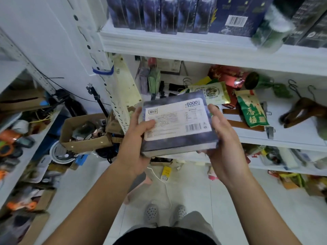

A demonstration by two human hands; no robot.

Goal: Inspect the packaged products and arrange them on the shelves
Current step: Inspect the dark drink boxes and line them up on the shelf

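I see dark boxes (pixel 169 15) standing along the top shelf (pixel 177 45). A green packet (pixel 252 110) and red bag (pixel 228 76) lie on the middle shelf (pixel 292 135).

- The top shelf (pixel 177 45) is packed edge to edge with upright dark boxes (pixel 168 15).
- The middle shelf (pixel 292 133) carries pouches (pixel 252 110) and wooden hangers (pixel 304 110) across its middle and back; a bare strip runs along its front right.
- The tiled floor (pixel 230 200) lies open between the shelves; a cardboard box (pixel 83 140) crowds the left.

A storeroom: white shelves (pixel 177 45) crowded with boxed goods (pixel 169 13).
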